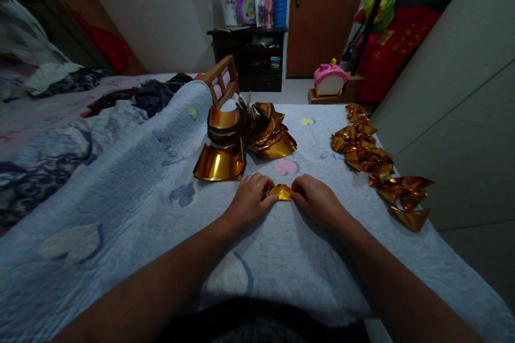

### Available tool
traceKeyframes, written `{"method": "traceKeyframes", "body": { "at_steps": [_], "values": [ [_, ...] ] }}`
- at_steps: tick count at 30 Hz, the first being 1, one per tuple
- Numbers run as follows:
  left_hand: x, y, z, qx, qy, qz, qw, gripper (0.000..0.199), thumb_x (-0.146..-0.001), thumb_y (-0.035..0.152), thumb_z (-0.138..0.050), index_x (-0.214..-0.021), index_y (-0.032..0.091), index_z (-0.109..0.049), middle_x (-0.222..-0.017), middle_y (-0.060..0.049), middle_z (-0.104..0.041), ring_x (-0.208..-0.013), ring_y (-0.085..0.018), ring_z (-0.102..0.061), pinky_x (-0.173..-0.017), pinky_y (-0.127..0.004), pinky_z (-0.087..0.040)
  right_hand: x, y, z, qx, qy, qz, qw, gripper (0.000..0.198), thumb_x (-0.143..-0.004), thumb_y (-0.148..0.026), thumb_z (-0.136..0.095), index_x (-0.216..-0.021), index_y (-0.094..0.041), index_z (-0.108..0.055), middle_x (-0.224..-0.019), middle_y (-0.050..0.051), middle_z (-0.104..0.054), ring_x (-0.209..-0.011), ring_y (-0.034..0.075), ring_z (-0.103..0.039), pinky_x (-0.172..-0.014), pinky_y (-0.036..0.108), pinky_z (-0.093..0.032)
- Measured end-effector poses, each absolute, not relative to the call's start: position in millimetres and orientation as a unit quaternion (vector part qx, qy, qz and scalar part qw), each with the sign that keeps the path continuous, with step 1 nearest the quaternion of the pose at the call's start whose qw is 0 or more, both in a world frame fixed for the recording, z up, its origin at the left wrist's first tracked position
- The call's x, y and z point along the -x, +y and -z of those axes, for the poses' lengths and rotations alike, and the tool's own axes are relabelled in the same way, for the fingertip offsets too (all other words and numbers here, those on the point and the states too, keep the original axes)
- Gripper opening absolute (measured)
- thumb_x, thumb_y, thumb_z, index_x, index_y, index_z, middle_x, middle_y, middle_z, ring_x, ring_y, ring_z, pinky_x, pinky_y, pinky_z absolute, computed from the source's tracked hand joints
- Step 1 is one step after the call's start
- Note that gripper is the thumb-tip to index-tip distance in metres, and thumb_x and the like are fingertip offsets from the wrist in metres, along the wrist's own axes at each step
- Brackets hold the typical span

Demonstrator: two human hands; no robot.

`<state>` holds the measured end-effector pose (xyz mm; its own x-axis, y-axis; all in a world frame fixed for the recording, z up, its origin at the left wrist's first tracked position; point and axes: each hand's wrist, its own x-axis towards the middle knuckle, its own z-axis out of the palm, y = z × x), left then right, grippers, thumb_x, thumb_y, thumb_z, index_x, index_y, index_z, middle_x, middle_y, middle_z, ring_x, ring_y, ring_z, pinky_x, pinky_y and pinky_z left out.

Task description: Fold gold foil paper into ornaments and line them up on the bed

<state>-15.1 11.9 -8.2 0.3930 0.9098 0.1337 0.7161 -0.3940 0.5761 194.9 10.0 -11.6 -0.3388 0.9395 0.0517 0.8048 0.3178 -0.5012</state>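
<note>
A small piece of shiny gold foil paper lies low over the quilt between my hands, its middle showing as a folded shape. My left hand pinches its left end between thumb and fingers. At the right end, my right hand grips it the same way, with the fingertips partly hidden. Beyond my left hand sits a fanned pile of curved gold foil sheets. Several folded gold foil pieces are strung out along the right side of the quilt.
The light-blue quilt with heart patterns covers the surface and rises at the left. A wooden frame stands behind the sheets. Farther back are a dark shelf, a door and a pink toy. A pale panel borders the right.
</note>
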Motion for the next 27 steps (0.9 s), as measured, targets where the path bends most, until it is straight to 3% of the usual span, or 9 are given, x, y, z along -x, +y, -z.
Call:
{"method": "traceKeyframes", "body": {
  "at_steps": [6,10,12,21,27],
  "values": [
    [13,10,6,-0.769,0.477,-0.276,0.325,0.011,-0.080,0.016,-0.067,-0.081,0.019,-0.057,-0.077,0.001,-0.060,-0.074,-0.016,-0.057,-0.069,-0.028,-0.043,-196,8,6,0.523,-0.787,-0.240,0.224,0.018,-0.084,-0.012,-0.061,-0.101,-0.017,-0.060,-0.097,0.007,-0.062,-0.087,0.019,-0.056,-0.076,0.030,-0.041],
    [13,9,4,-0.770,0.450,-0.302,0.338,0.005,-0.082,0.015,-0.064,-0.084,0.018,-0.063,-0.082,-0.001,-0.063,-0.080,-0.017,-0.059,-0.073,-0.028,-0.045,-195,7,-2,0.495,-0.800,-0.269,0.205,0.004,-0.086,-0.014,-0.061,-0.087,-0.017,-0.063,-0.086,0.005,-0.062,-0.081,0.018,-0.056,-0.072,0.029,-0.040],
    [14,8,3,-0.775,0.445,-0.305,0.329,0.003,-0.085,0.017,-0.064,-0.087,0.018,-0.065,-0.085,-0.002,-0.064,-0.083,-0.018,-0.060,-0.075,-0.029,-0.046,-195,7,-5,0.490,-0.800,-0.281,0.204,0.010,-0.088,-0.014,-0.058,-0.080,-0.018,-0.063,-0.081,0.004,-0.062,-0.077,0.017,-0.055,-0.069,0.028,-0.039],
    [15,6,-1,-0.739,0.452,-0.306,0.395,0.015,-0.087,0.031,-0.064,-0.084,0.017,-0.068,-0.078,-0.001,-0.064,-0.074,-0.016,-0.058,-0.067,-0.026,-0.044,-197,7,-3,0.481,-0.770,-0.342,0.242,0.018,-0.092,-0.021,-0.053,-0.075,-0.019,-0.060,-0.073,0.000,-0.060,-0.068,0.014,-0.053,-0.063,0.026,-0.037],
    [16,8,3,-0.679,0.450,-0.327,0.479,0.019,-0.086,0.035,-0.067,-0.093,0.017,-0.066,-0.074,0.002,-0.060,-0.065,-0.011,-0.053,-0.060,-0.023,-0.039,-203,8,-9,0.482,-0.740,-0.388,0.263,0.013,-0.090,-0.021,-0.051,-0.085,-0.019,-0.063,-0.077,0.001,-0.063,-0.070,0.015,-0.055,-0.065,0.027,-0.040]
  ]
}}
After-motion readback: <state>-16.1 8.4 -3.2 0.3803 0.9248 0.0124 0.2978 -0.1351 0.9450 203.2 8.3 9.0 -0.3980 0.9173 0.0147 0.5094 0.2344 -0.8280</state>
